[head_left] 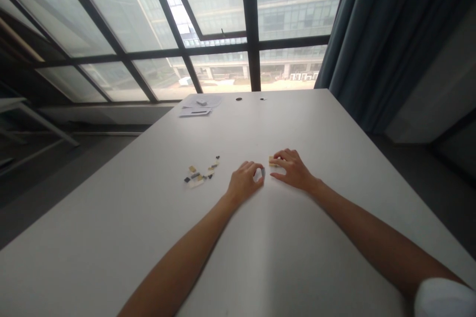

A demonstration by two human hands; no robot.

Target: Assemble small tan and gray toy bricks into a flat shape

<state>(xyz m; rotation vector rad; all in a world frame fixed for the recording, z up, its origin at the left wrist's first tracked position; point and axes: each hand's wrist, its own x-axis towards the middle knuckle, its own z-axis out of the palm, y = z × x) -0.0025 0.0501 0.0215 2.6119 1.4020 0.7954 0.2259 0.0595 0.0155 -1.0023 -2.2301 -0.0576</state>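
Observation:
My left hand (245,181) rests on the white table, thumb and index finger closed on a small grey building-block piece (263,172). Just to its right is my right hand (292,169), thumb held apart from the fingers. A small tan block piece (271,161) lies at the fingertips of that hand, partly covered by them; whether they touch it cannot be told. Left of both hands is a loose scatter of small pieces, among them a tan piece (192,169), a black piece (187,180), a grey piece (195,175) and a cream piece (196,184).
White paper sheets (195,112) with a small object on top lie at the far left of the table (238,133). Two small dark round spots are near its far edge. Beyond are windows; a blue-grey curtain (357,44) hangs at the right.

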